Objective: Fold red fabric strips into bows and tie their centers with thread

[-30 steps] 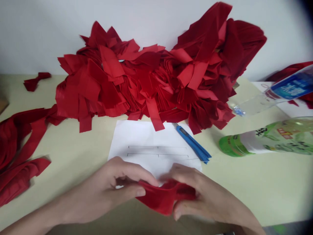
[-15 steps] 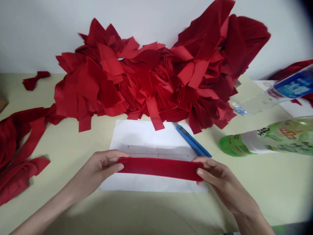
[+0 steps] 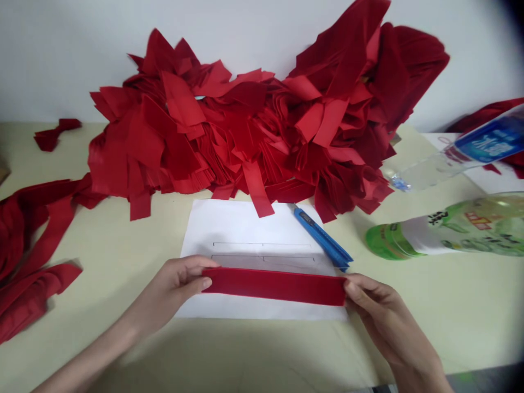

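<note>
A dark red fabric strip (image 3: 274,286) is stretched lengthwise between my two hands, above the lower part of a white paper sheet (image 3: 229,221). My left hand (image 3: 178,286) pinches its left end, thumb on the near face and fingers behind. At the other end, the thumb and fingertips of my right hand (image 3: 376,305) grip the upper right corner. Ruled black lines on the paper show just beyond the strip. A blue utility knife (image 3: 323,234) lies slantwise over the paper's right edge, close past my right hand.
A large heap of red fabric strips (image 3: 237,136) stands against the wall behind the paper. Longer red strips (image 3: 36,240) lie at the left. On the right rest a green-labelled bottle (image 3: 450,229) and a clear blue-labelled bottle (image 3: 483,139), both on their sides.
Both hands and the strip have shifted slightly right and towards me. My right hand's grip has moved outwards, to the strip's very corner.
</note>
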The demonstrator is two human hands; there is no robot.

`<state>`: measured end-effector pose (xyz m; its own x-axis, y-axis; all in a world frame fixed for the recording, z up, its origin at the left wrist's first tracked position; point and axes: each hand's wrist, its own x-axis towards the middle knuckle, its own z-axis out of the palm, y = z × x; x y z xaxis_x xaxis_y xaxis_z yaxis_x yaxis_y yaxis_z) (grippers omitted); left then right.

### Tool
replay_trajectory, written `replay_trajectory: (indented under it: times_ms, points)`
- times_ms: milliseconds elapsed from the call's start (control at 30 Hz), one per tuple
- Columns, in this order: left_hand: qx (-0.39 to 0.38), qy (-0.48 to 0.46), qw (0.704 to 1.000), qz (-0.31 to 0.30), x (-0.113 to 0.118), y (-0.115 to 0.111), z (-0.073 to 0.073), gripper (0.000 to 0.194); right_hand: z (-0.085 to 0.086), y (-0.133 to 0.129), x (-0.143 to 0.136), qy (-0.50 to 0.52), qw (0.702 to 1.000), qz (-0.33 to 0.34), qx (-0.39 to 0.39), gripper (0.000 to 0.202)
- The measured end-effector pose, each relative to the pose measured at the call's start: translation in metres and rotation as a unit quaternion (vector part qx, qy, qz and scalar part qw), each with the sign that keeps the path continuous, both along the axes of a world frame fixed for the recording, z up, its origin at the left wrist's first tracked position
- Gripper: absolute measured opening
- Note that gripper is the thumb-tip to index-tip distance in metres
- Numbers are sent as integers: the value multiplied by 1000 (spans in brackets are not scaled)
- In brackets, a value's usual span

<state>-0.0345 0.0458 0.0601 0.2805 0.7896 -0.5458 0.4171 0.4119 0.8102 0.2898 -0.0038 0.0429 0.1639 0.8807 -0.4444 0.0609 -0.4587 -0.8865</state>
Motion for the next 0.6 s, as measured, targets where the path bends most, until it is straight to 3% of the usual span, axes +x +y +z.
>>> replay_trajectory:
  times_ms: [233, 400, 600]
  points:
    - [-52, -39, 996, 56, -4, -3, -7, 26, -7, -4, -16, -184, 981, -13, 58, 30]
    - [-56, -36, 997, 46, -2, -1, -8, 28, -10, -4, -28, -353, 930, -23, 101, 29]
    - [-75, -61, 995, 23, -3, 1, -12, 35, -12, -4, -25, -372, 923, -14, 100, 28]
